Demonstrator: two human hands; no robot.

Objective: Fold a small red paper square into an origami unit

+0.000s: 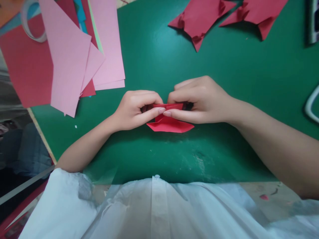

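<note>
A small folded piece of red paper [171, 125] is held between my two hands, just above the green table. My left hand [137, 109] pinches its left side, thumb on the near face and fingers curled behind. On the right, my right hand [199, 99] grips it the same way, and the two thumb tips almost meet at the paper's middle. A flared flap of the paper points toward me below the thumbs. The curled fingers hide part of its far side.
Folded red paper shapes [199, 16] lie at the far edge of the green table [149, 149]. Pink sheets [67, 59], a red sheet [27, 73] and a roll of tape [25, 23] are piled at the far left. A pale curved handle [310, 103] shows at the right edge.
</note>
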